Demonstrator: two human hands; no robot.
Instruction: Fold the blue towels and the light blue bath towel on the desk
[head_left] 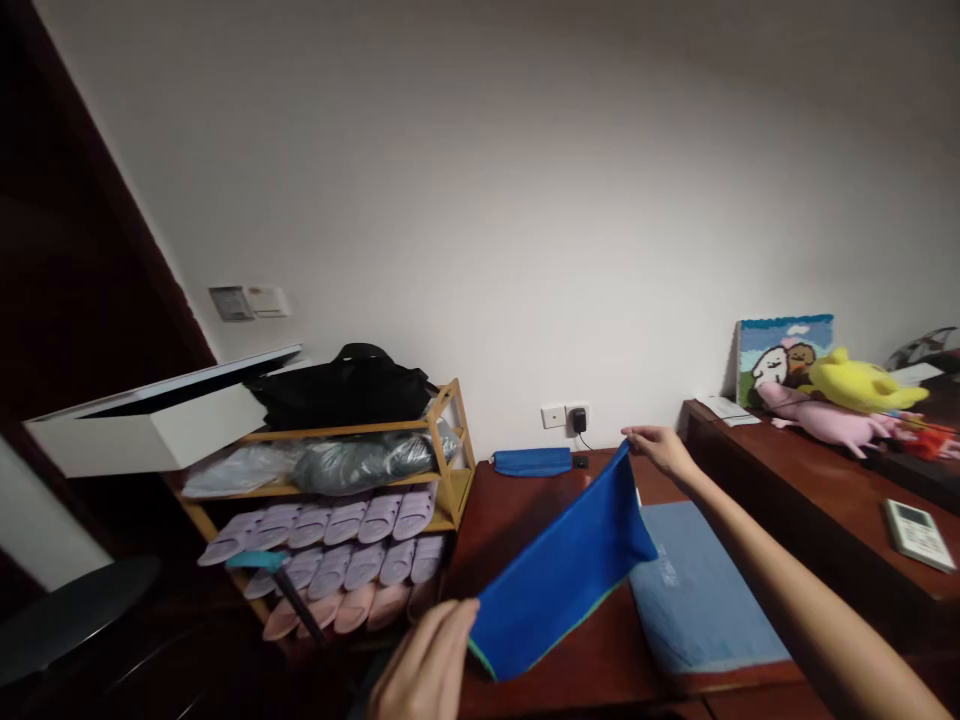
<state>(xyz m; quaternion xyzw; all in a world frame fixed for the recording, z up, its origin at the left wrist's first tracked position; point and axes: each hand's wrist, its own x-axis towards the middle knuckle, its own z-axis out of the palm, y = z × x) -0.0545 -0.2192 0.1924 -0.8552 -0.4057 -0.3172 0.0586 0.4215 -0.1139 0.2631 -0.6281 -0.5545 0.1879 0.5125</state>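
The blue cloth (559, 570) hangs slantwise above the table (487, 520), stretched between two hands: the left hand (424, 660) at its 8 o'clock corner, the right hand (660, 452) pinching its 1 o'clock corner between thumb and fingertips. The left fingers are closed at the edge, though their exact grip is hidden behind the knuckles. A good hold here, I judge, means even, light tension — enough to keep the upper edge straight without pulling the thin fabric out of shape. The green-trimmed edge falls free from 4 to 7 o'clock and the right end curls inward, so a small outward turn of the right wrist should flatten it. Best to keep that side clear of the towel (705, 590) at 3 o'clock, and the top clear of the pouch (532, 461) at 12.
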